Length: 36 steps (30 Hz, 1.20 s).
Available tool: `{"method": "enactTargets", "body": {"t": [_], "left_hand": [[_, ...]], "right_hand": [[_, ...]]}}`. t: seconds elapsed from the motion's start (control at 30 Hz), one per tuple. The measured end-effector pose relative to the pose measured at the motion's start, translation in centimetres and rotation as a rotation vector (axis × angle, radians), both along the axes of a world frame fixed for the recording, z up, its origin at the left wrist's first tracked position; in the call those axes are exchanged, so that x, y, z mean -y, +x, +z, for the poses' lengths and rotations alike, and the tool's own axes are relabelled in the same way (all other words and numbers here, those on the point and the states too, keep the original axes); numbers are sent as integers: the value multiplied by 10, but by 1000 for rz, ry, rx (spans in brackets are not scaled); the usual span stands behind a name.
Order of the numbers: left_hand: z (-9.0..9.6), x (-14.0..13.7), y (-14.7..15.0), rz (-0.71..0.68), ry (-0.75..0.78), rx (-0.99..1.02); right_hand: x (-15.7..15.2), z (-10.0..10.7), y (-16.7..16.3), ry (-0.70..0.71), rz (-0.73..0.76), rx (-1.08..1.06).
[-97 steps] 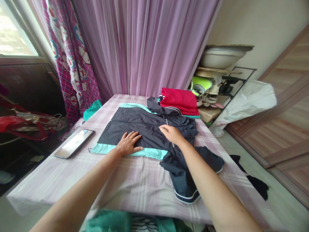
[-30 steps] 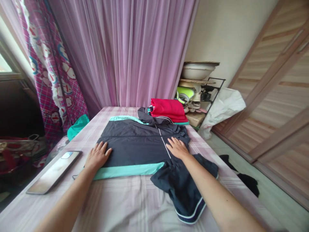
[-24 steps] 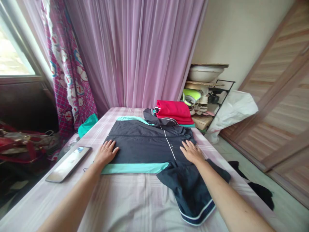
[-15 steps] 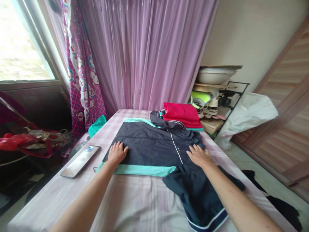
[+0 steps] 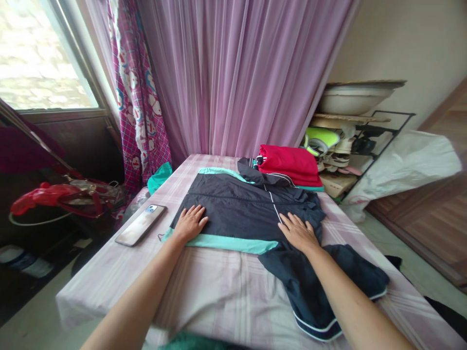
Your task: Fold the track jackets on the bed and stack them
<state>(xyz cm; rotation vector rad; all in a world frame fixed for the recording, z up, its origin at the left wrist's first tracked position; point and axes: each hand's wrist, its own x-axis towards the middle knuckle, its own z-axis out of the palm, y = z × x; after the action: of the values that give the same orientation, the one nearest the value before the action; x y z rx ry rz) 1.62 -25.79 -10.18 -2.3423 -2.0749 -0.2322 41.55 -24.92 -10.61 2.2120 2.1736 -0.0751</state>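
Observation:
A dark zip jacket [image 5: 233, 214] with mint-green side panels and white piping lies spread on the table, its hem to the left. My left hand [image 5: 190, 223] rests flat on the jacket near the hem, fingers apart. Across the chest, beside the white stripe, my right hand [image 5: 298, 231] lies flat with its fingers spread. One sleeve [image 5: 310, 296] runs toward me under my right forearm, its cuff edged in white. The far sleeve [image 5: 251, 170] is bunched close to a folded red garment [image 5: 288, 163].
A phone [image 5: 141, 225] lies left of the jacket on the checked tablecloth [image 5: 215, 277]. Purple curtains [image 5: 233, 73] hang behind the table. To the right stand a shoe rack [image 5: 365, 146] with a basin [image 5: 357, 99] on top and a white plastic bag [image 5: 419, 160].
My right hand has slid left across the jacket's chest to the white stripe. The left hand stays near the hem. The whole view has shifted a little.

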Motion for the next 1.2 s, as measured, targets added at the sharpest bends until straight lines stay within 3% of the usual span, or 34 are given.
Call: {"method": "enactTargets", "body": {"t": [0.53, 1.2], "left_hand": [[-3, 6, -25, -23, -1, -2], [-11, 25, -30, 8, 6, -21]], "right_hand": [[12, 1, -3, 15, 6, -2], [27, -1, 0, 34, 34, -23]]}}
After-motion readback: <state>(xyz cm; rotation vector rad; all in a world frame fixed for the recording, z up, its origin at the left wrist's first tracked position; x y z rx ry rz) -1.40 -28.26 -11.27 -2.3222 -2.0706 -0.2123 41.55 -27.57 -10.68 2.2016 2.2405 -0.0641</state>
